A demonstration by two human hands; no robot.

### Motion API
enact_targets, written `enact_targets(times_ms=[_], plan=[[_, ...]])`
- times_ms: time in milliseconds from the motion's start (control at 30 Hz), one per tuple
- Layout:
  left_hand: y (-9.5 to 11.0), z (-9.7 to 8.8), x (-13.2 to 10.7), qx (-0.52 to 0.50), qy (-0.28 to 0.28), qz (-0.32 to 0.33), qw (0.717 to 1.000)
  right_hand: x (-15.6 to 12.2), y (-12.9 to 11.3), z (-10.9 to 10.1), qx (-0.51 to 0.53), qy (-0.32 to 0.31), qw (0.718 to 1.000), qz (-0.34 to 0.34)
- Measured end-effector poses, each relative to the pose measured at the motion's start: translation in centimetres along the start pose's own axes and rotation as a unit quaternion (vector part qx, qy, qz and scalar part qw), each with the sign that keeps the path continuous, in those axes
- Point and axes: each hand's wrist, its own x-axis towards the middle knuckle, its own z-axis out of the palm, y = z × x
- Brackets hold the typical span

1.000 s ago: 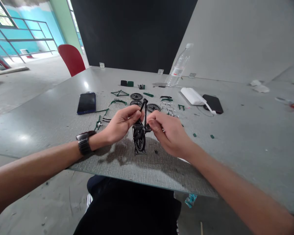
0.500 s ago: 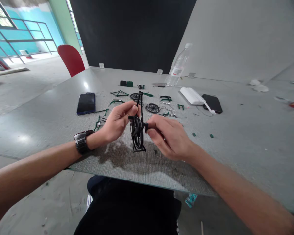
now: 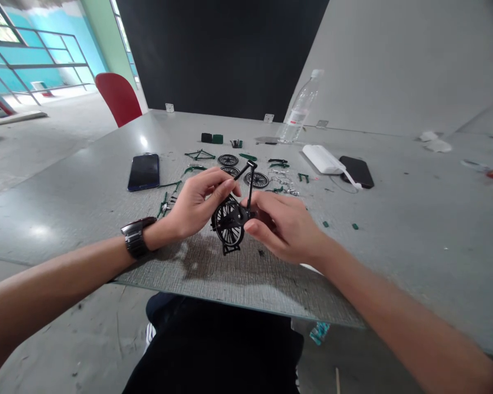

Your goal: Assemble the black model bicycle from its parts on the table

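Between my hands is a black model bicycle frame with a spoked wheel fitted at its near end, held above the table's front part. My left hand is closed on the frame from the left, thumb and fingers pinching a tube. On the other side, my right hand has its thumb and forefinger closed on the frame near the crank; the exact part it grips is hidden by the fingers. Behind them lie loose spoked wheels and a green frame.
Small green, black and silver parts lie across the grey table. A phone is at left. To the right are a white power bank, a black phone-like object and a clear bottle. A dark panel stands behind.
The model bicycle has turned from nearly edge-on to showing more of its wheel's side, and its frame's far end has swung right. My right hand has shifted its hold near the crank.
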Motion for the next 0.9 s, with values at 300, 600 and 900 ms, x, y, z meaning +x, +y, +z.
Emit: enact_targets(times_ms=[300,600,900], plan=[[-0.01,0.0,0.05,0.004,0.061,-0.019,0.998,0.14,-0.04,-0.11,-0.024,-0.051,0.997,0.051],[0.29,-0.2,-0.02,0.074,0.068,0.018,0.995,0.11,0.48,-0.14,-0.038,-0.139,0.98,0.134],[0.68,-0.19,-0.32,0.073,0.037,0.031,0.996,0.46,0.58,-0.29,-0.08,-0.198,0.961,0.176]])
